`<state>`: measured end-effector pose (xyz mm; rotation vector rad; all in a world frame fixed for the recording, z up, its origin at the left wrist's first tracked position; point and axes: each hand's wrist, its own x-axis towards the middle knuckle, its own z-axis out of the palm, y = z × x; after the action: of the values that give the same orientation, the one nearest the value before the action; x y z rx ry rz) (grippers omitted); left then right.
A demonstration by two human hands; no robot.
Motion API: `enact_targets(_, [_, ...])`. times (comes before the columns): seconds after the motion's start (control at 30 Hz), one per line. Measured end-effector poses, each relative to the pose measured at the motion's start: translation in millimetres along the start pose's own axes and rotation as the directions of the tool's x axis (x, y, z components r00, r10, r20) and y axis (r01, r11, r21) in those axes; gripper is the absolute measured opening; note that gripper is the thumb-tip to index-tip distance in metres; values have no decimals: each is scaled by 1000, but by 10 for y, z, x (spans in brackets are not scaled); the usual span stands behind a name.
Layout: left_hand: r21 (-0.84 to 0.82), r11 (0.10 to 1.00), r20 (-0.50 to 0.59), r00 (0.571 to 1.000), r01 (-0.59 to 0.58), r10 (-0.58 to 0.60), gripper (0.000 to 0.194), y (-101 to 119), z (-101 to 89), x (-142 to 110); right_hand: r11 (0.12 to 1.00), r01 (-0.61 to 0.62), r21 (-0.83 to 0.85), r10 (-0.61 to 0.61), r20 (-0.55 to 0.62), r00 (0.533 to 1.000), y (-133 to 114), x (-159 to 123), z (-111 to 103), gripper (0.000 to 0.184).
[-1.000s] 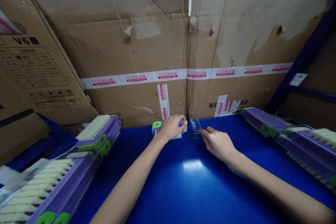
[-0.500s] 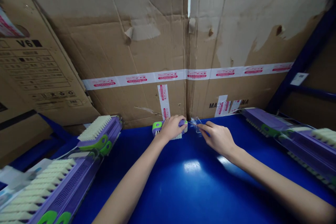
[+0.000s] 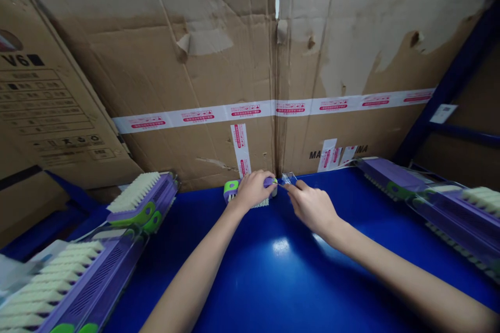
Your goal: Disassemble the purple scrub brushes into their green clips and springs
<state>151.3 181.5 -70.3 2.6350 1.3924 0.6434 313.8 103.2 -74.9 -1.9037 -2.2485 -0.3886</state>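
At the far side of the blue table point(image 3: 250, 270), a purple and green brush point(image 3: 231, 186) with pale bristles lies under my left hand point(image 3: 253, 188). My left fingers curl over its top, near its right end. Just to the right, my right hand point(image 3: 312, 207) is closed in a pinch on a thin dark stick-like piece point(image 3: 279, 184). Its tip points at the brush's right end and seems to reach it; its exact kind is too small to tell. Beyond the right fingers sits a small clear plastic piece point(image 3: 289, 177).
Purple brushes in clear packaging point(image 3: 142, 200) line the left side, with pale bristles facing up. More packaged purple brushes point(image 3: 394, 179) run along the right side. Tall cardboard point(image 3: 195, 73) with printed tape walls the back. A blue metal frame point(image 3: 433, 83) rises at the right.
My right hand has shifted left, bringing the thin piece closer to the brush. My left hand stays on the brush. The whole view has shifted slightly.
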Motion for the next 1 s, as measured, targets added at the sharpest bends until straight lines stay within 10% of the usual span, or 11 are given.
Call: enact_targets(1.0, [157,987,-11,999,37,-36,25,66,-8,-35,975,-176,135,156,142,977,48,-76,442,47])
